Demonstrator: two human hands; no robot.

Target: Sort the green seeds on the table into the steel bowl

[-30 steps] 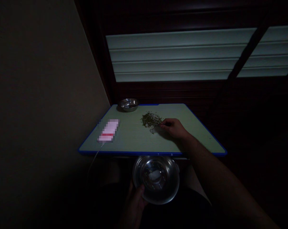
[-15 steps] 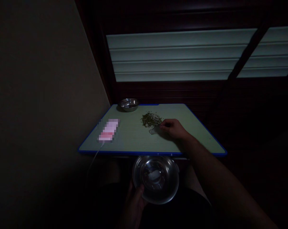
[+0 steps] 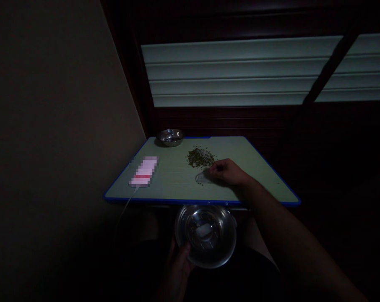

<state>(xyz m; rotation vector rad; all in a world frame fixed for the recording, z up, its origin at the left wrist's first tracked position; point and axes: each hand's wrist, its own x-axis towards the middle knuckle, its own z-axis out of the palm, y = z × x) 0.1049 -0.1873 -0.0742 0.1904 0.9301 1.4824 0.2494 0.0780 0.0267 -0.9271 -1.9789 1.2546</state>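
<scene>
dark greenish bits lie loosely heaped

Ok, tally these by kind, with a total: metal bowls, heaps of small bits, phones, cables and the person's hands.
Metal bowls: 2 (held bowl, far bowl)
Heap of small bits: 1
Phone: 1
Cable: 1
Hands: 2 (left hand, right hand)
Total: 7

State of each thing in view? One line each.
Large metal bowl: open side up, gripped by the left hand
Right hand: fingers curled in; grip unclear
Clear flat piece: lying by right fingertips
Dry green-brown bits: loose heap, some strays
Small metal bowl: upright, contents unclear
Phone: screen lit, cable attached
</scene>
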